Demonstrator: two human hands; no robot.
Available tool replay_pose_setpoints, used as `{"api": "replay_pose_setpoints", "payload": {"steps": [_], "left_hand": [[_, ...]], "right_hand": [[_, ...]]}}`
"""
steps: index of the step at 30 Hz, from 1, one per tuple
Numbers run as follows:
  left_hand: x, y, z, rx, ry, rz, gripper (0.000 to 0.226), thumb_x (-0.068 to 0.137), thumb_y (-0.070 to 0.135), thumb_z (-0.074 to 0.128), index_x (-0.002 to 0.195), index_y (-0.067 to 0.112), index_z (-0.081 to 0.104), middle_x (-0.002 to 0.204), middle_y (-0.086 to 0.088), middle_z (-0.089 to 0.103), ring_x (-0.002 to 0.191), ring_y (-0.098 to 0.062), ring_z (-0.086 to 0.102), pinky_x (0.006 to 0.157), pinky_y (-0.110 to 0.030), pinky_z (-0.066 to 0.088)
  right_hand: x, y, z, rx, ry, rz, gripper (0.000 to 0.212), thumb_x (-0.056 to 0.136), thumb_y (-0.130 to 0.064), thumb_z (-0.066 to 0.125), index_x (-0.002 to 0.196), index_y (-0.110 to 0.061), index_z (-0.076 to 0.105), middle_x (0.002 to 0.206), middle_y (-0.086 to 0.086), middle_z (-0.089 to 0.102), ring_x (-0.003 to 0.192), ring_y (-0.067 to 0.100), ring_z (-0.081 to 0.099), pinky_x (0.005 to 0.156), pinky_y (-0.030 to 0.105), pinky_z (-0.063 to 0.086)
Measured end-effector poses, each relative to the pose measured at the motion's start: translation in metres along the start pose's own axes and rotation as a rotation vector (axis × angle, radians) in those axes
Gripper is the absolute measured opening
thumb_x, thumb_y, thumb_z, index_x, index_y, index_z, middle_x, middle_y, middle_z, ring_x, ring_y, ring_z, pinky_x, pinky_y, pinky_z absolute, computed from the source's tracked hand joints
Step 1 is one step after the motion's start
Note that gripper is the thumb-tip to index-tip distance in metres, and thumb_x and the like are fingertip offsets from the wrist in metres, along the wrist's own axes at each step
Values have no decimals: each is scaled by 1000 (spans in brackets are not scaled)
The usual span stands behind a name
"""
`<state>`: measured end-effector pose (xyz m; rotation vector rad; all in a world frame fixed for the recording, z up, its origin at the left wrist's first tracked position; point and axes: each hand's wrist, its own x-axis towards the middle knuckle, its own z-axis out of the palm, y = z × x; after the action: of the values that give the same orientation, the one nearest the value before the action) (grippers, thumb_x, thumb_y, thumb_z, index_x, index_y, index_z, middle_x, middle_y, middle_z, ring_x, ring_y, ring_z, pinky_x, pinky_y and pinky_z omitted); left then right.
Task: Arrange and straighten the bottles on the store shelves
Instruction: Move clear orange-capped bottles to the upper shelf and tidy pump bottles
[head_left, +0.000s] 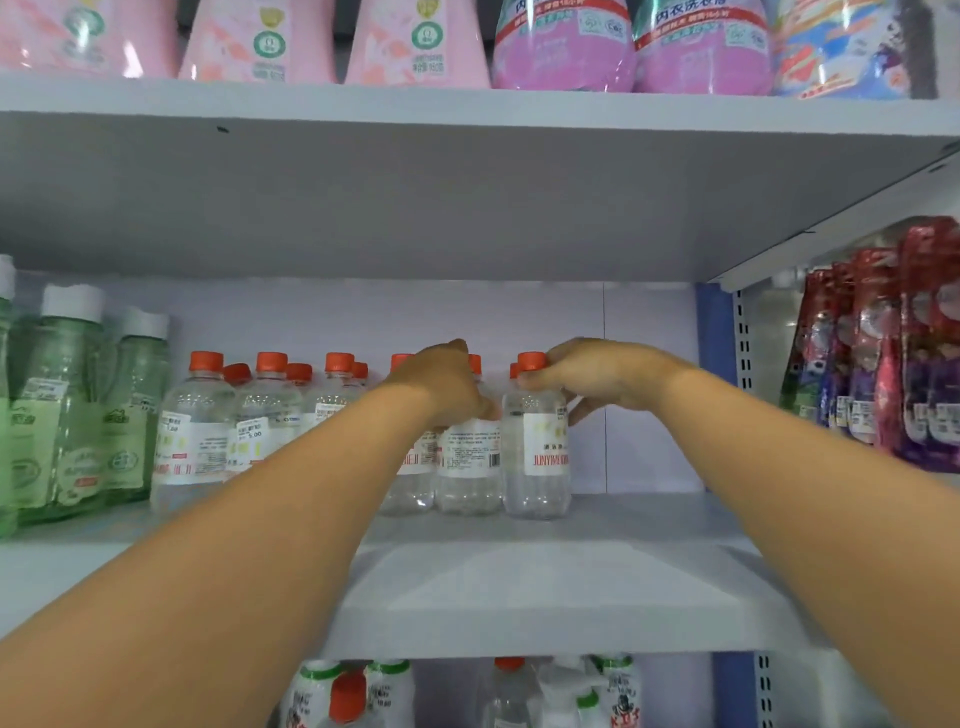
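Observation:
Several clear bottles with orange caps (202, 431) stand in rows on the middle shelf (571, 587). My left hand (441, 384) grips the upper part of one clear bottle (467, 467) near the row's right end, hiding its cap. My right hand (592, 376) holds the neck and shoulder of the rightmost clear bottle (537, 462), thumb just below its orange cap. Both bottles stand upright side by side on the shelf.
Green bottles with white caps (67, 405) stand at the left of the same shelf. Red and purple pouches (893, 353) hang at the right. Pink refill bags (415, 41) line the top shelf. More bottles (363, 691) show on the shelf below.

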<state>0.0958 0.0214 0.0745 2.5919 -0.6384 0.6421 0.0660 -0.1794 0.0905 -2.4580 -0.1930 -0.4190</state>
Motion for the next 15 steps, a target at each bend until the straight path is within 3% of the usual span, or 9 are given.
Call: {"api": "replay_pose_setpoints", "payload": {"steps": [1, 3, 6, 8, 12, 15], "left_hand": [[2, -2, 3, -26, 2, 5, 68, 87, 49, 77, 139, 19, 46, 121, 2, 59, 80, -17, 68, 61, -28, 52], [8, -6, 6, -76, 16, 20, 59, 89, 49, 73, 135, 20, 49, 115, 5, 61, 80, -16, 67, 58, -28, 51], [10, -9, -1, -116, 84, 31, 42, 93, 45, 63, 127, 20, 60, 113, 1, 66, 91, -21, 70, 82, -38, 60], [10, -9, -5, -12, 133, 38, 40, 92, 47, 64, 123, 21, 64, 120, 0, 66, 104, -22, 65, 93, -42, 56], [13, -3, -12, 35, 58, 22, 43, 94, 46, 65, 125, 15, 61, 121, -5, 63, 102, -21, 60, 80, -32, 48], [19, -2, -18, 25, 4, -8, 41, 97, 39, 59, 126, 10, 66, 122, -12, 70, 94, -22, 61, 76, -32, 44]], "right_hand": [[3, 6, 4, 37, 28, -15, 32, 94, -44, 69, 115, -19, 70, 107, 0, 77, 97, 17, 73, 77, 32, 64], [7, 15, 10, 54, 81, -42, 31, 91, -51, 70, 109, -26, 68, 102, -5, 76, 94, 13, 73, 71, 30, 62], [10, 18, 17, -43, 180, -70, 33, 87, -61, 69, 95, -29, 64, 95, -8, 71, 89, 10, 68, 65, 29, 57], [12, 17, 23, -53, 230, -68, 38, 86, -64, 68, 92, -27, 61, 95, -5, 70, 86, 11, 66, 62, 28, 55], [12, 16, 26, 7, 231, -53, 47, 91, -66, 59, 96, -20, 65, 96, 2, 74, 87, 17, 71, 70, 30, 58], [11, 17, 21, 109, 219, -31, 41, 94, -54, 62, 107, -15, 69, 101, 3, 76, 92, 18, 73, 77, 31, 58]]}}
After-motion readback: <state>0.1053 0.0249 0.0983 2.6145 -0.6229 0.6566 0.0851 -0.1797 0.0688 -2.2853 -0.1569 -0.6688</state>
